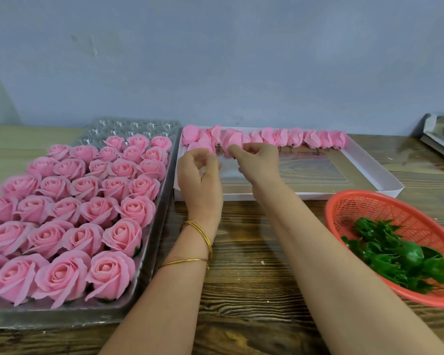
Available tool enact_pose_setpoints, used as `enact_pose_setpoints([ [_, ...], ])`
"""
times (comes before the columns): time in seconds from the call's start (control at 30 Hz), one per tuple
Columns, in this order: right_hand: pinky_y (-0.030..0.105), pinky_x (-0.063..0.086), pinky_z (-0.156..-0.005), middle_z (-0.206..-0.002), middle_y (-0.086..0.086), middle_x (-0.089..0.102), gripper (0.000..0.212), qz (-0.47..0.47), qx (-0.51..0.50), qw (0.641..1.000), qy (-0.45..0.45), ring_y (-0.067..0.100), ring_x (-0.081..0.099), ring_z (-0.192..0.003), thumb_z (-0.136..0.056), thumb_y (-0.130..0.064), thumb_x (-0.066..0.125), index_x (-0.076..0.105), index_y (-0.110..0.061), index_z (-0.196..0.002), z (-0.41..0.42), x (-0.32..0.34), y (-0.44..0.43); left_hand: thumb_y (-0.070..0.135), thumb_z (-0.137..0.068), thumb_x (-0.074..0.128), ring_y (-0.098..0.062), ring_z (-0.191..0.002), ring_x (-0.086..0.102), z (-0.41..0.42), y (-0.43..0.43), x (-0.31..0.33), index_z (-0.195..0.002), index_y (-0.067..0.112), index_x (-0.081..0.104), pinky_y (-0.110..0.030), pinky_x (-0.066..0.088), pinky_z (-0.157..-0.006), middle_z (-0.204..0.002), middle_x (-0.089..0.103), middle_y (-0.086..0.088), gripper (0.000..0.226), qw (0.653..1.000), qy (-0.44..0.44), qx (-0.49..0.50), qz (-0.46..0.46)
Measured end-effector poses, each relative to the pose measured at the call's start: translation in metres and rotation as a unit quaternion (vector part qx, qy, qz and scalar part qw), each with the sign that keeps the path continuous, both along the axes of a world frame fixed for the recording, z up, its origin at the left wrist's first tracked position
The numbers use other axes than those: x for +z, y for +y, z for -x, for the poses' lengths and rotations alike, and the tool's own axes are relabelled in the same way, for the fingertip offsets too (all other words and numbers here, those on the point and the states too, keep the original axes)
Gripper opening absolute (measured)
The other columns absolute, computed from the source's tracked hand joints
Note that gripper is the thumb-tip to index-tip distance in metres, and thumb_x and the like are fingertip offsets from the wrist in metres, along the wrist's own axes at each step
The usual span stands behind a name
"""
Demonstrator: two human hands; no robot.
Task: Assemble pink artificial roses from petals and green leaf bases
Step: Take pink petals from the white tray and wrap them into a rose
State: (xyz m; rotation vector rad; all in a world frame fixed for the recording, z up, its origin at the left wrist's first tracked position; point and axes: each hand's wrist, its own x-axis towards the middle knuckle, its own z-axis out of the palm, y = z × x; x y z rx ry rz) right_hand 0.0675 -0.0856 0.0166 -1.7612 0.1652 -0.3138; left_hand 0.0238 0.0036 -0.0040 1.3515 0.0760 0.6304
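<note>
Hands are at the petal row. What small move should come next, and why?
Likely lift the petal bud clear of the row: the right hand pinches its base, the left hand hovers beside it, and green leaf bases sit in the red basket.

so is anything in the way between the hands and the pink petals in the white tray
Nothing visible. The left hand and right hand are at the left end of the pink petals in the white tray; the finished roses and red basket lie aside.
</note>
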Motion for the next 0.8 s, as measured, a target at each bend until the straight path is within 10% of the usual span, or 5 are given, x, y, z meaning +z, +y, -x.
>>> enact_pose_setpoints([
  [0.17, 0.034, 0.035, -0.065, -0.061, 0.006, 0.038, 0.031, -0.048, 0.063, 0.995, -0.052, 0.018, 0.035, -0.065, -0.082, -0.013, 0.072, 0.053, -0.008, -0.057, 0.032, -0.003, -0.008, 0.050, -0.067, 0.070, -0.017, -0.103, 0.066, 0.001, -0.002, 0.004, -0.093, 0.027, 0.067, -0.039, 0.052, -0.094, -0.104, 0.069, -0.003, 0.035, 0.992, 0.033, -0.111, 0.046],
  [0.47, 0.019, 0.047, -0.062, -0.068, 0.001, 0.066, 0.013, -0.089, 0.189, 0.975, -0.081, 0.008, 0.058, -0.066, -0.084, 0.002, 0.066, 0.071, -0.009, -0.085, 0.051, -0.014, -0.020, 0.024, -0.077, 0.072, -0.032, -0.092, 0.064, 0.005, 0.000, 0.010, -0.080, 0.023, 0.071, -0.049, 0.052, -0.088, -0.089, 0.064, -0.015, 0.003, 0.956, 0.039, -0.291, 0.007],
  [0.8, 0.021, 0.052, -0.067, -0.066, -0.004, 0.069, 0.042, -0.191, 0.250, 0.949, -0.022, 0.007, 0.065, -0.062, -0.078, 0.020, 0.064, 0.045, -0.011, -0.100, 0.053, -0.012, -0.033, 0.024, -0.070, 0.077, -0.033, -0.100, 0.067, 0.003, 0.000, 0.008, -0.098, 0.011, 0.067, -0.039, 0.054, -0.082, -0.098, 0.068, -0.020, 0.034, 0.957, 0.091, -0.276, 0.002],
])
